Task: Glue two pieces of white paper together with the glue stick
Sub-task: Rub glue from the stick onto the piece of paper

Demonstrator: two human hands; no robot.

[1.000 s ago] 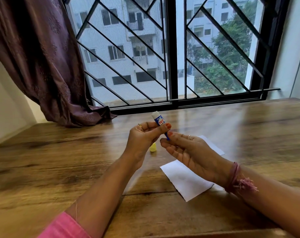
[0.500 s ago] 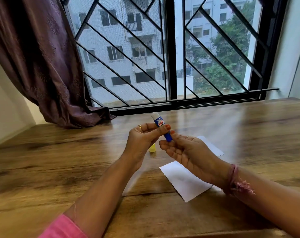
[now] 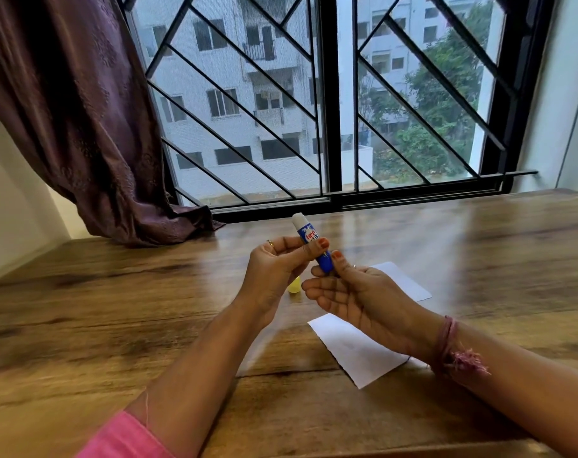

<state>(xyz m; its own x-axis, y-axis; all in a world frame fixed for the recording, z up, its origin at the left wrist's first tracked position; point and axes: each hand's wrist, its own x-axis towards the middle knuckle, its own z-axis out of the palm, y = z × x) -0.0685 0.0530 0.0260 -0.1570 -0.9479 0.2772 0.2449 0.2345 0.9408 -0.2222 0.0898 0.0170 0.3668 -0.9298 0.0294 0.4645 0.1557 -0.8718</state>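
Wooden table runs beneath both hands and out to a barred window beyond them; we note a purple curtain gathered on the far left, its hem resting on the tabletop.

We find the left hand raised above the table, thumb and fingers curled round the middle of the glue stick — a blue tube with a red and white label. Its white end points up and away from the hands, tilted toward the window; no cap sits on that end. We record a ring on one finger of this hand and a pink sleeve at the near end of the forearm.

We find the right hand just beside the left, palm turned upward. Its thumb and forefinger pinch the lower blue end of the tube, while the remaining fingers lie loosely extended. A pink thread band circles the wrist.

White paper lies flat on the table directly under the right hand and wrist; a second white edge shows beyond the hand, and we cannot tell where one sheet ends and the other begins. A small yellow cap sits on the table between and below the two hands — partly hidden by the left palm.
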